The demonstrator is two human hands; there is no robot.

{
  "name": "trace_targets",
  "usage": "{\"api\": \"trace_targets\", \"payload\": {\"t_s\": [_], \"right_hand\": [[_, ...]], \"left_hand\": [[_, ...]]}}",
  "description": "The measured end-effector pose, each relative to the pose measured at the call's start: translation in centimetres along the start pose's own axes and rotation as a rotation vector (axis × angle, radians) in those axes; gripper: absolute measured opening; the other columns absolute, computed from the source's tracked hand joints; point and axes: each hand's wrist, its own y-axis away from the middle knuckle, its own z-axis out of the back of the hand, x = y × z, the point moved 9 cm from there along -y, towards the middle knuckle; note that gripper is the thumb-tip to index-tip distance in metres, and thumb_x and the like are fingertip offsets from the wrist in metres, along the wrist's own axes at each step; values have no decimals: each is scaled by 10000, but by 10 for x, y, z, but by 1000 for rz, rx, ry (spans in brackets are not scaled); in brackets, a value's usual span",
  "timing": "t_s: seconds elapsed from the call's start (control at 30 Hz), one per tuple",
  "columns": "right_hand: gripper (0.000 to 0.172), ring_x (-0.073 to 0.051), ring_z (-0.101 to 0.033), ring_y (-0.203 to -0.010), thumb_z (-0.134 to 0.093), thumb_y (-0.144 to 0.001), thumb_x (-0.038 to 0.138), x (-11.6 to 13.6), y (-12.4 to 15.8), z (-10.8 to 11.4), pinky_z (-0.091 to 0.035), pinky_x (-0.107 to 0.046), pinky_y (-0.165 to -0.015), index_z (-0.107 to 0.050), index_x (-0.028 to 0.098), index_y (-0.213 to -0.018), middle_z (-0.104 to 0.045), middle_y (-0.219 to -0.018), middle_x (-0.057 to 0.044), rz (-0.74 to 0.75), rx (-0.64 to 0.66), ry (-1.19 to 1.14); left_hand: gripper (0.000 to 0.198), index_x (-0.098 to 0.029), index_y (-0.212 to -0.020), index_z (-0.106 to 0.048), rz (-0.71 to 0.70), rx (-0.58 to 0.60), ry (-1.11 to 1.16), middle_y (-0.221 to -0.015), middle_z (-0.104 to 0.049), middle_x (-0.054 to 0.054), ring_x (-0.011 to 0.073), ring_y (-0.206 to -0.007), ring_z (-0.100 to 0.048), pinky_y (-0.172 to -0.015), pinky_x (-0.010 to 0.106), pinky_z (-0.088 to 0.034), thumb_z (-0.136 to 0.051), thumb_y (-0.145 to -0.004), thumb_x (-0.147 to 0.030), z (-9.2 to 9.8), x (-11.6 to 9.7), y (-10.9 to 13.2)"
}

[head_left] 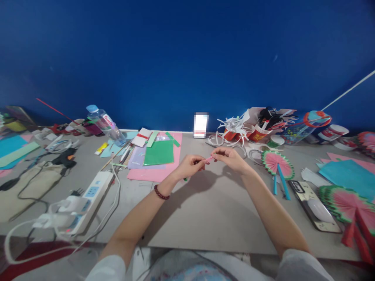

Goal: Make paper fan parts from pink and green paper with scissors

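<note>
My left hand [192, 165] and my right hand [227, 158] meet above the middle of the grey table [202, 218]. Between them they pinch a small pink paper strip [209, 159], one end in each set of fingertips. Both hands are closed, and part of the strip is hidden behind the fingers. A small green bit [185, 179] shows just below my left hand; whether I hold it cannot be made out. Left of that hand lies green paper [158, 152] on pink sheets [140, 175]. To the right rests a pink and green paper fan [277, 164] with blue handles.
A power strip [95, 191] with white cables occupies the left. Behind stand a plastic bottle [108, 124], a lit screen [200, 125] and red cups [259, 132] with paper strips. At right are a phone [301, 195], more fans [348, 201] and blue paper [348, 175].
</note>
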Motion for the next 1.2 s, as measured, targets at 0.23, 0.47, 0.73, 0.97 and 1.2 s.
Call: {"api": "trace_targets", "payload": {"t_s": [0.23,0.47,0.73,0.97,1.2], "right_hand": [[332,-163,-609,-767,-625,-795,480,4,6,-9,-465,-317,-757,-690,177,-915,-693,-851,-56,-64,198,-3],[343,-116,-514,-597,-717,-717,478,-5,4,-7,-368,-243,-545,-688,185,-895,-619,-662,8,-68,177,214],[339,-102,-455,-536,-689,-717,513,-7,4,-1,-315,-237,-497,-652,175,-716,-567,-595,14,-38,172,318],[332,-105,-469,-534,-697,-710,508,-3,5,1,-330,-235,-494,-651,179,-710,-570,-585,13,-48,165,308],[297,-100,-456,-518,-684,-729,473,-8,5,1,-312,-232,-481,-664,177,-729,-566,-579,15,-79,172,339]], "left_hand": [[370,-121,-692,-670,-5,10,0,-581,-573,12,88,-542,-477,-520,198,-372,-542,-820,-444,-4,-2,1],[447,-133,-663,-639,-22,43,-141,-588,-544,2,82,-519,-439,-483,201,-319,-493,-854,-510,-9,2,1],[482,-126,-855,-689,49,212,-50,-501,-457,-43,55,-419,-340,-440,202,-277,-510,-839,-573,-16,-2,7],[480,-124,-808,-717,79,257,-29,-474,-468,-25,73,-451,-397,-421,195,-276,-571,-795,-581,-6,3,6],[438,-130,-797,-722,62,253,-94,-640,-638,41,95,-530,-516,-466,200,-328,-547,-824,-530,-6,7,4]]}}
